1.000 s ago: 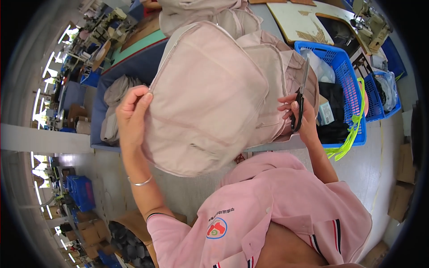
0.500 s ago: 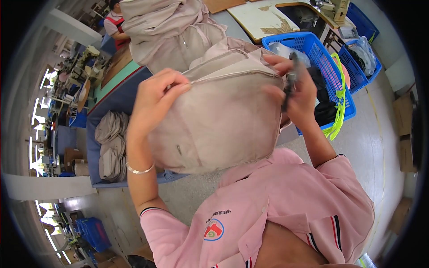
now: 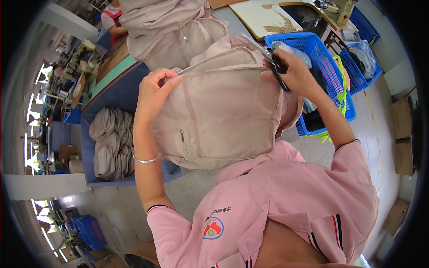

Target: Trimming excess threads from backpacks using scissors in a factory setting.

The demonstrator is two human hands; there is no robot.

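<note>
A beige fabric bag (image 3: 228, 116) hangs in front of me, with its seam edges showing and a short zipper at its lower left. My left hand (image 3: 156, 91) is closed, pinching the bag's upper left edge between thumb and fingers. In my right hand (image 3: 290, 73) is a pair of scissors (image 3: 279, 71) with black handles. Its blades point up and to the left, above the bag's top edge. The right thumb and fingertips sit at the bag's upper right corner; whether they also grip the cloth I cannot tell.
More beige bags (image 3: 174, 33) are heaped beyond the held one. Folded beige bundles (image 3: 111, 143) lie in a blue-grey bin at the left. A blue basket (image 3: 328, 67) with dark items stands at the right, by a white-topped table (image 3: 263, 20). A person (image 3: 114, 22) in red sits far left.
The scissors have swung so their blades point up and left. Both hands have spread apart, pulling the bag's top edge flatter. The right hand is no longer blurred.
</note>
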